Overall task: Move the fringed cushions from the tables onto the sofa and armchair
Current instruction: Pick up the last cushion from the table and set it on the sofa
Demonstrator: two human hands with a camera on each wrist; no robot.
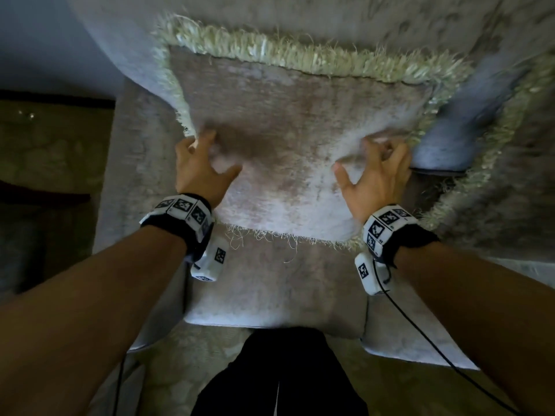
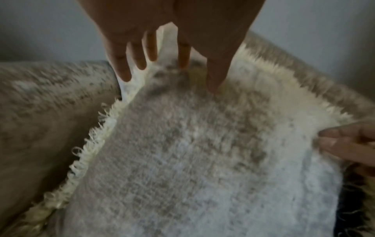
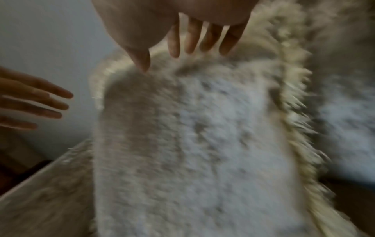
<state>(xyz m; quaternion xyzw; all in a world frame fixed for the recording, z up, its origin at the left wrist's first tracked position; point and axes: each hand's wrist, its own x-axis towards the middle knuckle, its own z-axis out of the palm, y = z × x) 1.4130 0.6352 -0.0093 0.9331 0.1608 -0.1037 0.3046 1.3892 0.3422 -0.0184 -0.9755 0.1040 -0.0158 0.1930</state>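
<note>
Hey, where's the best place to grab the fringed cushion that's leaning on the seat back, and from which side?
Grip the fringed cushion by its two side edges, about mid-height, coming from the front with one hand on each side. It leans against the seat back, so its rear is blocked, and its soft body sags if held by one corner.

We reach both bare arms forward and down, each wrist wrapped in a black band point(image 1: 177, 219) carrying white marker blocks. Our left hand point(image 1: 199, 166) has its fingers spread and nearly straight, thumb angled out to the right. Our right hand point(image 1: 375, 172) mirrors it, thumb angled out to the left, though its fingers look more bent at the knuckles.
</note>
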